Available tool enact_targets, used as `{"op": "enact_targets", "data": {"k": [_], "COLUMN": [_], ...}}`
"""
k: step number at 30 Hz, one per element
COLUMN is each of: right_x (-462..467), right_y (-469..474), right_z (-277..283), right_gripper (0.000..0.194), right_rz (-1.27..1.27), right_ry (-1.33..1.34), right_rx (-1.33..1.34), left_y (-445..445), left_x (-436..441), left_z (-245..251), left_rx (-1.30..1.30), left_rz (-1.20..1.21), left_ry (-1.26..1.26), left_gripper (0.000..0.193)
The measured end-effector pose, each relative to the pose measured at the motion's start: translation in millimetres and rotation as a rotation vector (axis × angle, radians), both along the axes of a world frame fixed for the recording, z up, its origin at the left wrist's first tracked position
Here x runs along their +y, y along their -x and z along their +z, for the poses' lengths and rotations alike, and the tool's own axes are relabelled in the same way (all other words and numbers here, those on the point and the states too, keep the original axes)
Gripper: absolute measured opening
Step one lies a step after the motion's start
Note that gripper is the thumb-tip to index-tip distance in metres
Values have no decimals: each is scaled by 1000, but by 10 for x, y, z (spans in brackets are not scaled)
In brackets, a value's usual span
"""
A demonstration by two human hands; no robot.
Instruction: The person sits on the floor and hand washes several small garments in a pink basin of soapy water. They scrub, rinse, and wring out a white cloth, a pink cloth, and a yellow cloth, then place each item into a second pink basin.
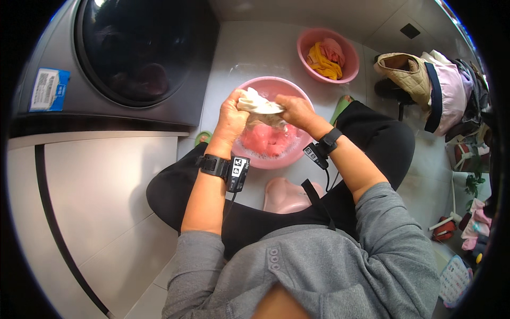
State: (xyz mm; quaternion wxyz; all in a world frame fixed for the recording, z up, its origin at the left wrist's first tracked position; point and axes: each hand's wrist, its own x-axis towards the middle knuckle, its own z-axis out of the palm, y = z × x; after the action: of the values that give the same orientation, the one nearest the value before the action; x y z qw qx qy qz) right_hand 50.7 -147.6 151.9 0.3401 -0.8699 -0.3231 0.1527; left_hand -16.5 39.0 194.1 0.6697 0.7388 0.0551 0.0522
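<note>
A white cloth (259, 104) is stretched between my two hands over a pink plastic basin (303, 150). My left hand (233, 113) grips its left end in a closed fist. At the other end, my right hand (297, 111) pinches the fabric between thumb and fingers. Below the cloth, sudsy water in the basin covers part of a coral-pink garment (263, 138). The cloth hides some of the water and the basin's middle.
A second pink basin (350, 71) with yellow and pink cloths stands at the far right. To the left are a front-loading washing machine (179, 85) and a white cabinet (103, 191). A pink plastic stool (283, 195) sits between my legs. Jackets (406, 71) crowd the right side.
</note>
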Motion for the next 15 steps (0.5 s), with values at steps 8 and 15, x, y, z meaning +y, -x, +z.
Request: {"op": "enact_targets", "data": {"k": [8,15], "right_x": [243,693], "right_y": [-138,-122], "right_z": [748,1267], "right_gripper": [69,27], "right_rz": [233,109], "right_ry": [-572,-212], "right_rx": [176,-259], "left_y": [-77,48], "left_x": [-103,213], "left_z": [356,-5], "left_rx": [73,-65], "left_rz": [-91,543], "left_ry": [-24,169], "left_gripper": [27,29]}}
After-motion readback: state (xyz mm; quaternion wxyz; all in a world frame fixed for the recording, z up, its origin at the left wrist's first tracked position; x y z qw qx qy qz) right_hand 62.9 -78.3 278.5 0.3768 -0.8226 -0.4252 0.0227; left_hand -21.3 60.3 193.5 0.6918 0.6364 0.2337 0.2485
